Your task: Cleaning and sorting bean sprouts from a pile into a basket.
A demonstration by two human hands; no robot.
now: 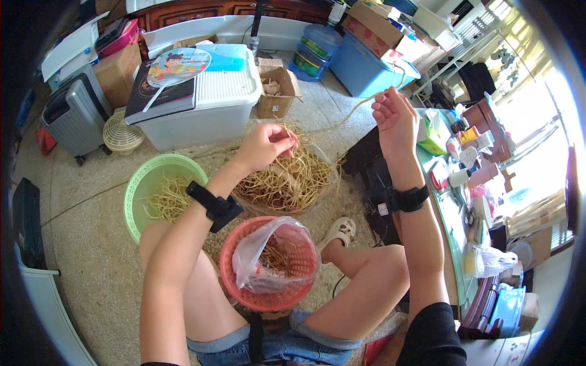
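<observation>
One long, thin, pale root-like strand (350, 115) stretches between my two hands. My left hand (270, 144) pinches strands between thumb and fingers, over a big tangled heap of similar strands (293, 183) in a wide, shallow container. Higher and to the right, my right hand (396, 114) grips the strand, whose free end curls up above the fingers. A light green basket (132, 201) on the left holds a smaller bunch of pale strands (171, 199). Between my legs stands a red plastic basket (270, 302), with a clear plastic bag (249, 261) and darker brown strands (277, 254) inside.
A lidded storage bin (197, 128) carries a round hand fan (178, 66). Behind the heap are a small cardboard box (274, 103) and a blue water jug (316, 50). A cluttered glass-topped table (451, 228) runs along my right. A grey suitcase (73, 119) stands at left.
</observation>
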